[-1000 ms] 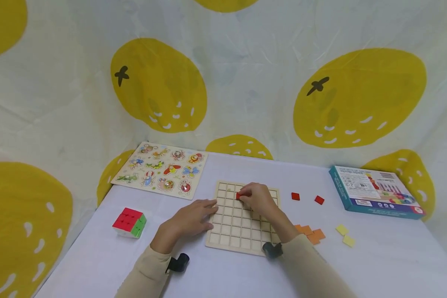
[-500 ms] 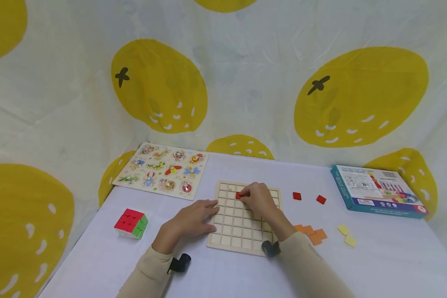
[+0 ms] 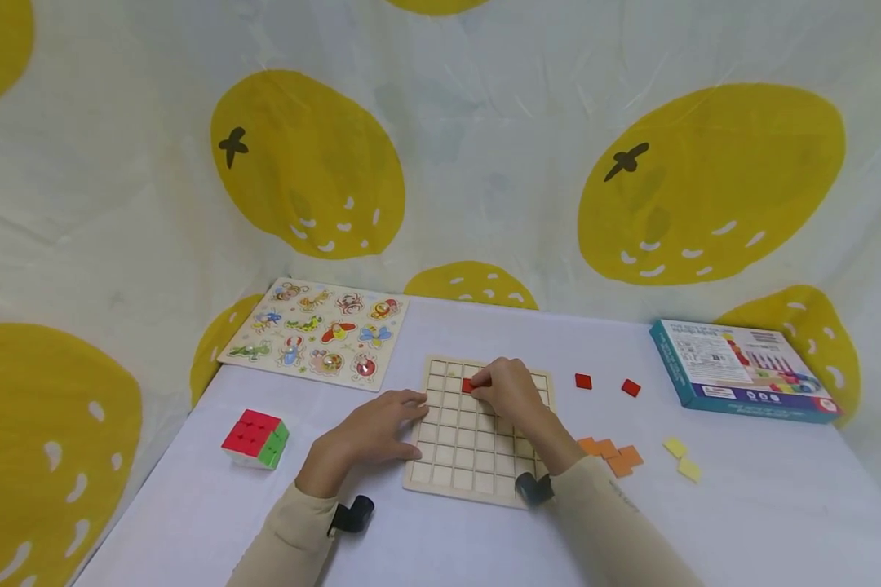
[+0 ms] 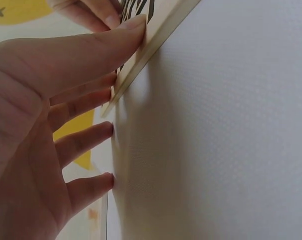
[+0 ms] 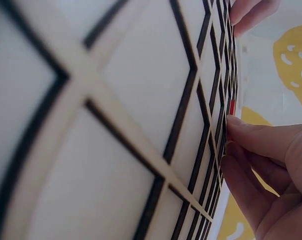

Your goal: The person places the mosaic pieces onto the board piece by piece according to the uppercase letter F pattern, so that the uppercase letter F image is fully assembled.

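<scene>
Pale wooden gridded board (image 3: pixel 444 453): 1, between both hands.
Square orange tiles (image 3: pixel 620 465): 4 visible, right.
Square yellow tiles (image 3: pixel 689 470): 2, farther right.
Red-green-white plastic cube (image 3: pixel 254 437): 1, left.
Left hand (image 3: pixel 370 429): fingers spread, thumb tip on board's edge.
Right hand (image 3: pixel 511 391): pinching 1 square red tile (image 3: pixel 467 386) at a far-side cell.
Loose red tiles (image 3: pixel 583 381): 2.
Teal-edged cardboard box (image 3: pixel 745 372): 1.
Wooden insect puzzle (image 3: pixel 316 333): 1, twelve figures.
Change, 1.0 s: more red tile face exposed; left hand unmoved.
</scene>
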Demonstrator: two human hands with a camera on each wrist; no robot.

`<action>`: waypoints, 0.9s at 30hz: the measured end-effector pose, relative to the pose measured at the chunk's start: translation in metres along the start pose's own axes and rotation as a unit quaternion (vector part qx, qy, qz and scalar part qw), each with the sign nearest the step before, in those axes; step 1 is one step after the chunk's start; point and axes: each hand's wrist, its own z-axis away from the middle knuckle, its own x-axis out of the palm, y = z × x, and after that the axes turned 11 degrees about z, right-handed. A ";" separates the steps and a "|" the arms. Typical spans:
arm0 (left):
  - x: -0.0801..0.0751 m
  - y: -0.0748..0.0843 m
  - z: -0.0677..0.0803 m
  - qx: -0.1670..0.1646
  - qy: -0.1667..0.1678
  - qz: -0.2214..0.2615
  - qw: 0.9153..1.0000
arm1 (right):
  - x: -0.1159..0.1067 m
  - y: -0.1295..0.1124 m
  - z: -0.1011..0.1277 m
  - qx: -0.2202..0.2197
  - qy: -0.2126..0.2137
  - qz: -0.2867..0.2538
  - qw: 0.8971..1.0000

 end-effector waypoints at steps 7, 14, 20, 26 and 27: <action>0.002 -0.004 -0.001 0.010 0.005 -0.001 1.000 | 0.000 0.003 0.000 -0.004 -0.008 0.001 1.000; 0.003 -0.004 -0.001 0.007 0.010 0.001 1.000 | -0.010 0.017 0.004 -0.021 -0.048 -0.045 0.998; 0.002 -0.003 -0.003 0.001 0.018 0.007 1.000 | -0.032 0.046 0.007 -0.018 -0.006 -0.020 1.000; 0.002 -0.003 -0.002 -0.003 0.014 -0.005 1.000 | -0.054 0.081 0.013 0.007 0.024 0.018 1.000; 0.002 -0.003 -0.002 -0.002 0.012 -0.005 1.000 | -0.057 0.087 0.014 0.008 0.029 0.025 0.999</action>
